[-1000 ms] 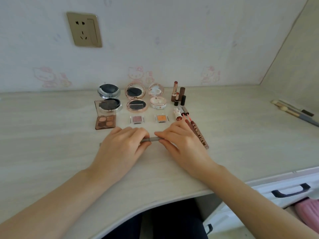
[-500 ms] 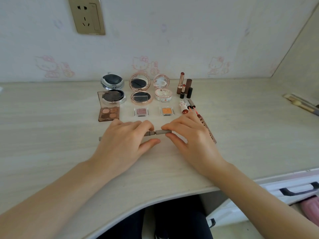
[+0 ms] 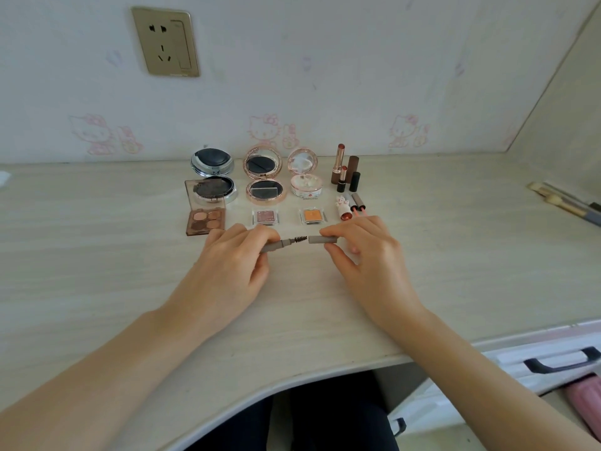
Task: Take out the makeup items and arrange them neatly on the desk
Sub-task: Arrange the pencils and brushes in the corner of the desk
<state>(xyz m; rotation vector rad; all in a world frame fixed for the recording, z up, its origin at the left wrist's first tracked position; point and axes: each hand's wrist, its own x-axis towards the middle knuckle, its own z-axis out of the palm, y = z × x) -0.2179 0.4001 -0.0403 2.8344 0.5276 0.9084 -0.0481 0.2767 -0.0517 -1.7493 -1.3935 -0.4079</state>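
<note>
My left hand (image 3: pixel 227 265) grips a grey brow pencil (image 3: pixel 279 246) whose small spiral brush tip points right. My right hand (image 3: pixel 364 255) pinches the pencil's grey cap (image 3: pixel 320 239), held just clear of the brush. Behind them on the desk (image 3: pixel 97 271) stand three open compacts (image 3: pixel 263 177), an open eyeshadow palette (image 3: pixel 205 211), two small single eyeshadow pans (image 3: pixel 313 215), several lipsticks (image 3: pixel 344 170) and lip tubes (image 3: pixel 353 206), set in rows.
Several makeup brushes (image 3: pixel 566 203) lie at the desk's right end by the side wall. A white drawer with a dark handle (image 3: pixel 562 361) stands open at lower right, something pink inside. A wall socket (image 3: pixel 166 42) sits above.
My right hand has pulled the cap off the brow pencil to the right, baring the brush tip. Both hands have lifted slightly off the desk.
</note>
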